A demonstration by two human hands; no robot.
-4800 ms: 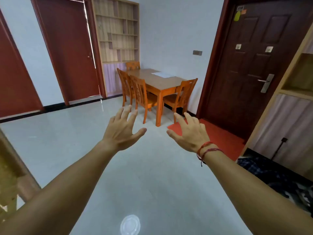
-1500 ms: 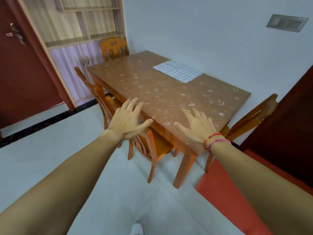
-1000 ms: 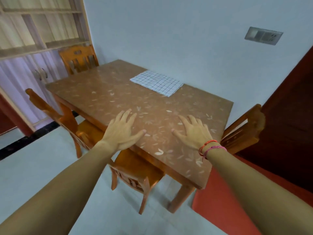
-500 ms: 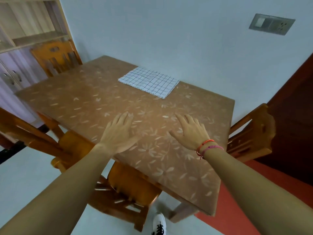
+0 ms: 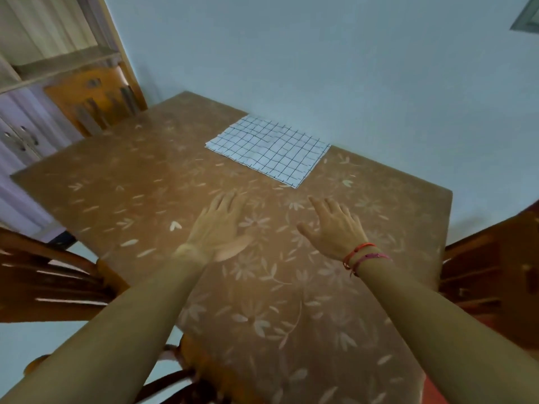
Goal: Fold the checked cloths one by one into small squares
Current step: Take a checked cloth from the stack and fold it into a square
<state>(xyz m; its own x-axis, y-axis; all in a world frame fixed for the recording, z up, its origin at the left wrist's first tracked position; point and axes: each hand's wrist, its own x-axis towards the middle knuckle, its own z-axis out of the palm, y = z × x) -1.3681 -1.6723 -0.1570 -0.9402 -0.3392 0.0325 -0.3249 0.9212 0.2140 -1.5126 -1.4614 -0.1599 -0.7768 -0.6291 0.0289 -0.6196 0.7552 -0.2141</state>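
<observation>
While the white black-checked cloth [image 5: 269, 150] lies flat on the brown flower-patterned table [image 5: 122, 182], both hands hover apart from it. Left hand [image 5: 217, 228] and right hand [image 5: 335, 228] have fingers spread, holding nothing.

A brown flower-patterned surface [image 5: 145, 185] fills the middle. A pale blue wall [image 5: 320, 53] stands at twelve o'clock, a wooden shelf unit [image 5: 43, 53] at ten, and wooden chairs at nine [image 5: 43, 275] and three [image 5: 490, 272].

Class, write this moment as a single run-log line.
phase: reaching | left hand: open, empty | right hand: open, empty | checked cloth: flat, untouched, far side of table | folds: none
</observation>
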